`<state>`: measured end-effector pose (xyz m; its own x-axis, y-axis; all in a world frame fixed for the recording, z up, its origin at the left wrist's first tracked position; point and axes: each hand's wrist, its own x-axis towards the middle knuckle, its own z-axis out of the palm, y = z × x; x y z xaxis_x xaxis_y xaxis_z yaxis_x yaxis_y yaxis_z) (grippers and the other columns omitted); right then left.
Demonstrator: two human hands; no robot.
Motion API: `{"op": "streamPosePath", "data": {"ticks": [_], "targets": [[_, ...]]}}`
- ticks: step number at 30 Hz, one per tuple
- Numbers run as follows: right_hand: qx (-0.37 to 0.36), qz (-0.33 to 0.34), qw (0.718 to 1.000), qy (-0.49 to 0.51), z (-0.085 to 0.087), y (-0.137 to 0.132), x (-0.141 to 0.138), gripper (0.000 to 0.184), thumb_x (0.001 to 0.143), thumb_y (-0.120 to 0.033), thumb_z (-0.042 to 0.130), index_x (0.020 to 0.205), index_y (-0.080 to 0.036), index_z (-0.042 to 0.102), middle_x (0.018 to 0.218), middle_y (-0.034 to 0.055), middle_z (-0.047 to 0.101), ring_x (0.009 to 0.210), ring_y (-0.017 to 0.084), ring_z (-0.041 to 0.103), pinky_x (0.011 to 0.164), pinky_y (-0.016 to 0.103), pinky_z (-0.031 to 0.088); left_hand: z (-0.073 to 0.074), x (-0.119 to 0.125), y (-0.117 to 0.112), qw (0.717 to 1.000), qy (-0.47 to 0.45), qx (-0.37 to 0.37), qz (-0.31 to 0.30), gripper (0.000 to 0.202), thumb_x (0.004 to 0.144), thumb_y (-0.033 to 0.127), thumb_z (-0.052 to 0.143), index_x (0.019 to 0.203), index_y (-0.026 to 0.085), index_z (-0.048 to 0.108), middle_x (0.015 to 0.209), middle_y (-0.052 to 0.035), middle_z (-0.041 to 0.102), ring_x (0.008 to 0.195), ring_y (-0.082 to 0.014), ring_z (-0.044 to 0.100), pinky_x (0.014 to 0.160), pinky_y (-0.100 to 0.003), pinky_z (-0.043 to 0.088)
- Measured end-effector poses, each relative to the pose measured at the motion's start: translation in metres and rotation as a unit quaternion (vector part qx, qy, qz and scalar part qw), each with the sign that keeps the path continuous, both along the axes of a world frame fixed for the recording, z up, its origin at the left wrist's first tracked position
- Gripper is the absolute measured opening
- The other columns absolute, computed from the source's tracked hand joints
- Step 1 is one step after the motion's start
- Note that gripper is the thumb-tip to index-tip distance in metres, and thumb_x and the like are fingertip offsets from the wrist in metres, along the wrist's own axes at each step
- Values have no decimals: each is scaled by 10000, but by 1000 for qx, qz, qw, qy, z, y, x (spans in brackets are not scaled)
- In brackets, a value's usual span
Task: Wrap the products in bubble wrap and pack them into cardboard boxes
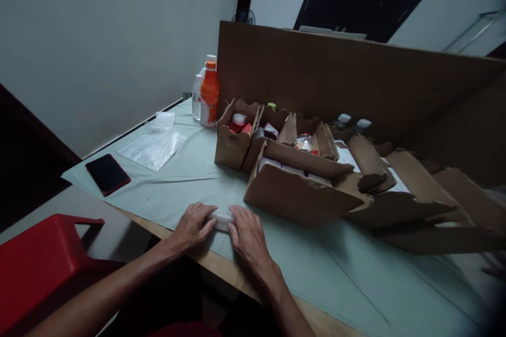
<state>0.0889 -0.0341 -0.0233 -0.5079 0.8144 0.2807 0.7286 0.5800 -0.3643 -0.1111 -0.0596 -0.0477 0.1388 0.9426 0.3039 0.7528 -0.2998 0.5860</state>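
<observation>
Near the table's front edge, my left hand (196, 224) and my right hand (247, 229) grip the two ends of a small roll of bubble wrap (222, 219). The fingers of both hands are closed round it, thumbs on the near side. It lies low against the green-covered table (185, 189). Whether anything is wrapped inside the roll I cannot tell. Flat sheets of bubble wrap (152, 147) lie farther back on the left.
Several cardboard bins (304, 184) with small goods stand to the right, before a tall cardboard panel (316, 79). An orange bottle (210, 95) and a clear bottle (196, 99) stand behind. A phone (107, 174) lies at left, above a red stool (43, 258).
</observation>
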Motion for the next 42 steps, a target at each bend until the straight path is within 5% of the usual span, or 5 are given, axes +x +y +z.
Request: {"op": "streamPosePath", "data": {"ticks": [13,21,28,33,42], "targets": [[-87,32,995,48,27,-29,15,334,811,-65,592,1108,-215,619,1092,44,690,1025,220,592,925,370,444,24,6,-9,975,-137,-133,-110,697,773,136,535,1459,189,422,1034,-43,706,863,-176,674,813,-317,562],[-105,24,994,-17,56,-33,55,269,803,-81,586,1009,-239,656,995,34,730,962,243,645,922,421,474,71,46,-10,968,-66,33,-240,701,814,114,596,1467,267,390,1169,-68,695,1012,-211,650,928,-353,528],[-21,29,999,19,110,-24,107,138,846,-169,580,848,-266,678,772,3,716,695,197,630,636,317,499,134,72,76,968,-21,219,-117,582,823,165,626,1389,191,492,1446,-159,490,1378,-324,429,1133,-520,381],[58,-28,995,74,151,-19,150,119,925,-319,578,962,-277,684,855,33,747,697,181,689,563,258,534,124,84,101,963,-36,237,-124,193,777,58,596,907,181,671,1382,-148,541,1356,-323,465,1098,-525,431],[87,-145,976,139,201,45,163,343,873,-599,620,933,-267,687,877,59,732,750,203,682,662,296,548,112,77,84,961,-37,225,-159,241,723,29,632,876,203,699,1526,-113,447,1437,-353,368,1101,-566,416]]}}
